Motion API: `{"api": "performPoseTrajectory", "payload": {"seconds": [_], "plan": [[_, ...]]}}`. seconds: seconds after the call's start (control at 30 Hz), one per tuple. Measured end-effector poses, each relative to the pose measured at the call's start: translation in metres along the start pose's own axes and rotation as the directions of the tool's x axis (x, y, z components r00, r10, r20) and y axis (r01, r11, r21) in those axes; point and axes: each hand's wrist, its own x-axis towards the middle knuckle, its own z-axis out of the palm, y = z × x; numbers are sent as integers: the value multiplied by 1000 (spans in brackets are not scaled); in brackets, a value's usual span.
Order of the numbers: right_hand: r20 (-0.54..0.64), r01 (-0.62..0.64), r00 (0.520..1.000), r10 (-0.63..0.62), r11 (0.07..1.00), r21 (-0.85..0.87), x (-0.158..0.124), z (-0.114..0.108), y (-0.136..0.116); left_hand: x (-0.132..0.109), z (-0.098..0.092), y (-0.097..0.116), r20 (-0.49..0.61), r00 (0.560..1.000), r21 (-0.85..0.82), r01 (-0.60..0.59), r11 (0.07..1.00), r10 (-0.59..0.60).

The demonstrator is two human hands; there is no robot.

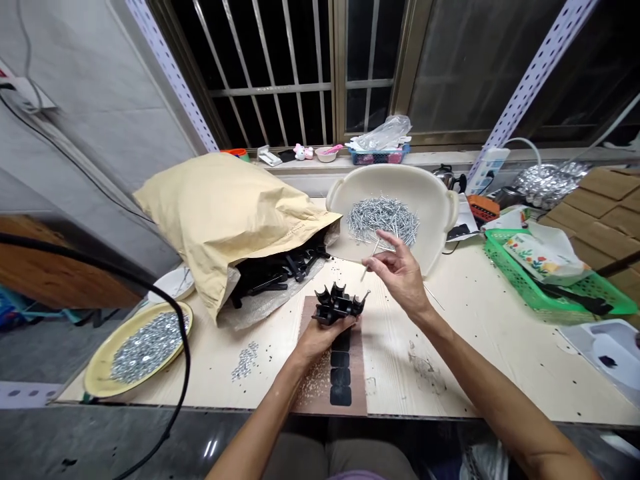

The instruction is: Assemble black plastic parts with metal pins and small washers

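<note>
My left hand (323, 341) is closed around a cluster of black plastic parts (334, 308) with curved, clip-like ends, held above a brown board (353, 393). A thin metal pin sticks up at the right side of the cluster. To the right and a little higher, my right hand (400, 275) pinches a long thin screw or nail (371, 259) between thumb and fingers, apart from the black parts. Behind it, a white basin (434, 200) holds a heap of similar metal fasteners (383, 217). Dark square pads (341, 378) run along the board.
A paper sack (230, 207) spills black plastic parts (280, 273) at the left. Metal washers (147, 347) fill a yellow dish (103, 363); loose small metal pieces (245, 361) lie nearby. A green basket (560, 310) and stacked brown boxes (600, 207) stand right. A black cable (187, 360) crosses the left foreground.
</note>
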Motion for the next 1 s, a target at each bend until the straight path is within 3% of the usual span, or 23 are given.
{"api": "performPoseTrajectory", "payload": {"seconds": [0.1, 0.33, 0.43, 0.5, 0.57, 0.63, 0.7, 0.73, 0.8, 0.87, 1.0], "plan": [[-23, 11, 1000, -8, 995, 101, 0, 6, -20, 3, 5, 1, 104, 994, 136, -34, 990, 20], [52, -23, 998, 20, 998, 61, -20, 10, -14, 11, 12, -3, 172, 984, 242, -96, 965, 55], [74, 64, 995, -62, 998, -17, -28, -3, -12, 13, 14, -5, 171, 982, 280, -127, 952, 81], [46, 111, 994, -104, 974, -197, -32, -22, -3, 11, 15, -4, 163, 982, 281, -143, 949, 100], [-42, 5, 999, -29, 873, -488, -35, -48, 16, 6, 16, -1, 155, 979, 256, -167, 952, 130], [-167, -248, 968, 188, 602, -759, -37, -74, 43, 0, 18, 5, 150, 972, 235, -213, 948, 181], [-249, -394, 861, 443, 274, -877, -39, -91, 72, -6, 21, 10, 151, 961, 256, -263, 930, 230], [-270, -411, 819, 507, 190, -891, -39, -97, 84, -7, 23, 12, 149, 959, 280, -275, 920, 241], [-282, -422, 780, 559, 136, -896, -40, -101, 101, -8, 27, 13, 124, 964, 314, -261, 913, 233], [-278, -424, 781, 560, 147, -894, -41, -102, 107, -6, 27, 10, 62, 978, 312, -207, 927, 197], [-266, -441, 780, 566, 195, -876, -44, -103, 87, 1, 19, 2, 22, 998, 129, -62, 990, 59]]}}
